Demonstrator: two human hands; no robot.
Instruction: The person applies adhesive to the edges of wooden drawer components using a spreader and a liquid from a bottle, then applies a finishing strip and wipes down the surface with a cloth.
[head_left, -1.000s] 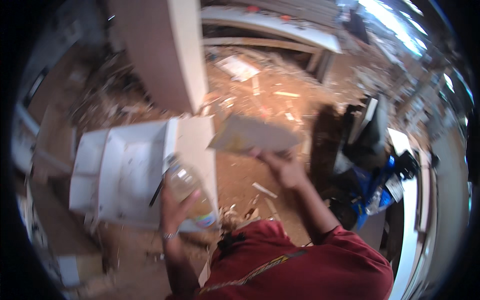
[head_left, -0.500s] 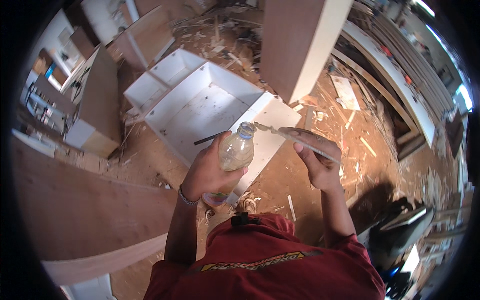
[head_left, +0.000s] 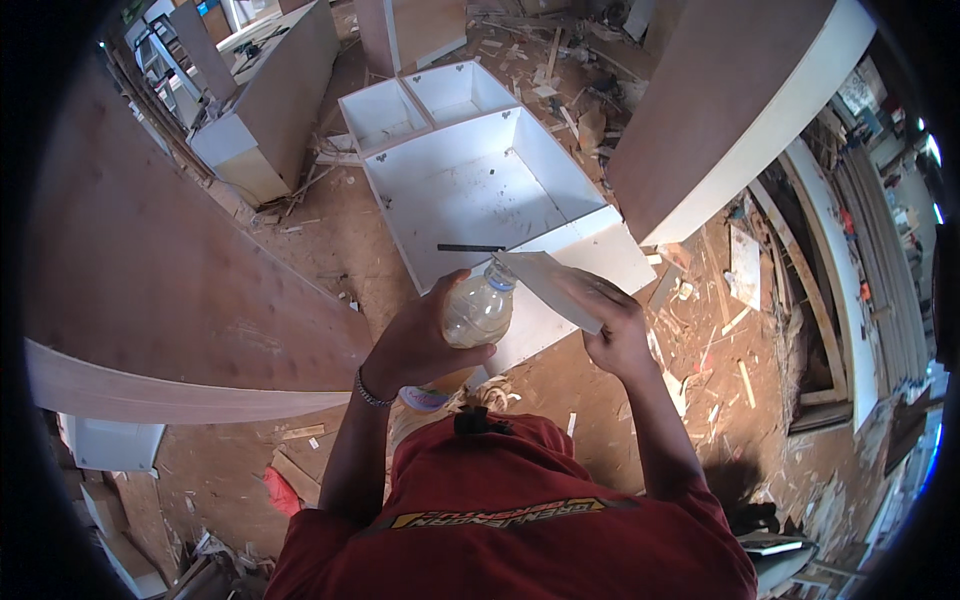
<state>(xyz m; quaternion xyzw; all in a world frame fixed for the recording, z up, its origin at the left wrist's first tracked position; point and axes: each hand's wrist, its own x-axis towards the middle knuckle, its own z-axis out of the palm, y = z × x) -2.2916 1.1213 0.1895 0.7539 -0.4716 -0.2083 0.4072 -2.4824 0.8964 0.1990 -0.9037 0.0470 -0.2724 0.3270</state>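
Observation:
My left hand (head_left: 420,330) is wrapped round a clear plastic bottle (head_left: 480,312) with a blue ring at its uncapped neck. The bottle's lower part, yellowish with a coloured label, shows beneath the hand. In my right hand (head_left: 618,335) is a thin, flat, pale strip (head_left: 550,288), gripped by its near end. Its far tip meets or overlaps the bottle mouth; whether it goes inside I cannot tell. Just beyond the bottle lies a white cabinet box (head_left: 395,225) with several compartments, and a narrow dark bar (head_left: 470,247) rests there.
A large brown panel (head_left: 190,270) stands close on my left. At the right rises a tall brown cabinet side (head_left: 710,120). Wood scraps (head_left: 745,385) litter the dirt floor, and long boards (head_left: 885,270) are stacked at far right. A workbench (head_left: 270,110) stands back left.
My view has shifted, so the cabinet box appears farther right. The pale strip has turned from edge-on to showing its broad face, its tip still at the bottle mouth.

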